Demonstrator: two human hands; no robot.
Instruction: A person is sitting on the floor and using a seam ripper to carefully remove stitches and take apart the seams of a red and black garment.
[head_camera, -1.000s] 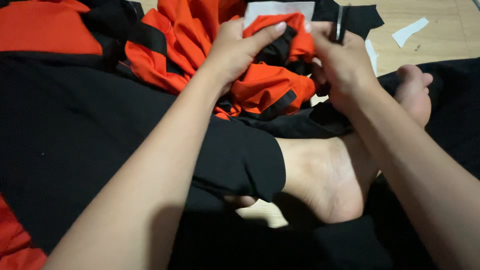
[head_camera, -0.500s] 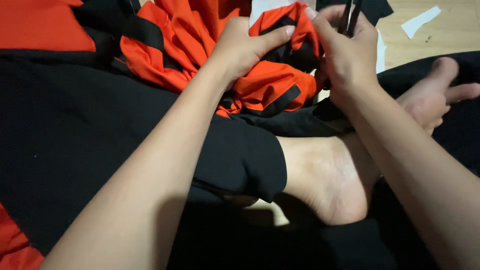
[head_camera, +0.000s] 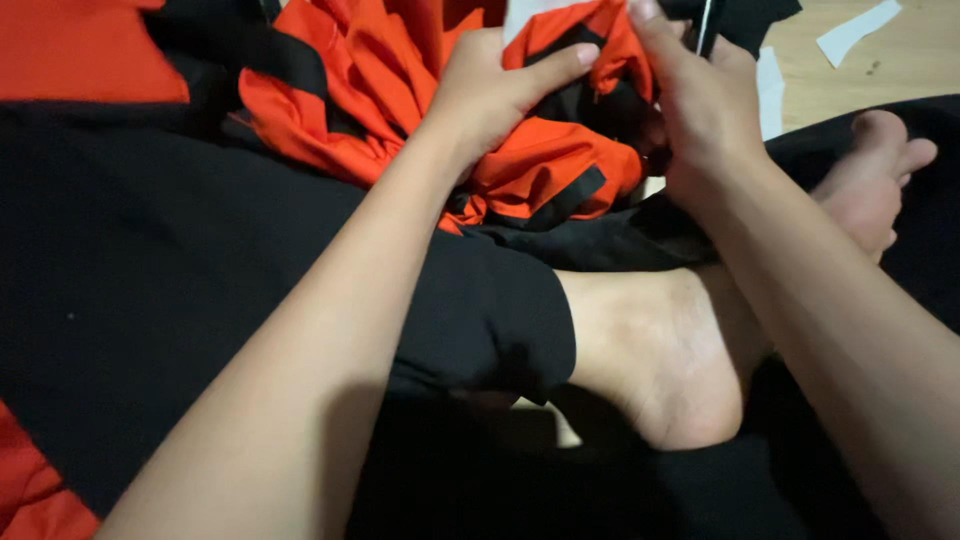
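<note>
The left hand (head_camera: 495, 90) is clenched on the bunched orange-and-black garment (head_camera: 560, 160), and the right hand (head_camera: 700, 95) pinches its upper edge, holding a thin dark tool (head_camera: 704, 22). Bare wooden floor (head_camera: 900, 60) lies open right of the right hand, beside a white paper scrap (head_camera: 855, 30).

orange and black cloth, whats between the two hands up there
In the head view, a bunched fold of the orange and black cloth fills the gap between the left hand and the right hand; both grip it.

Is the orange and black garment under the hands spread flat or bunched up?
Bunched up. The orange and black garment lies in crumpled folds, gripped by the left hand and the right hand.
</note>
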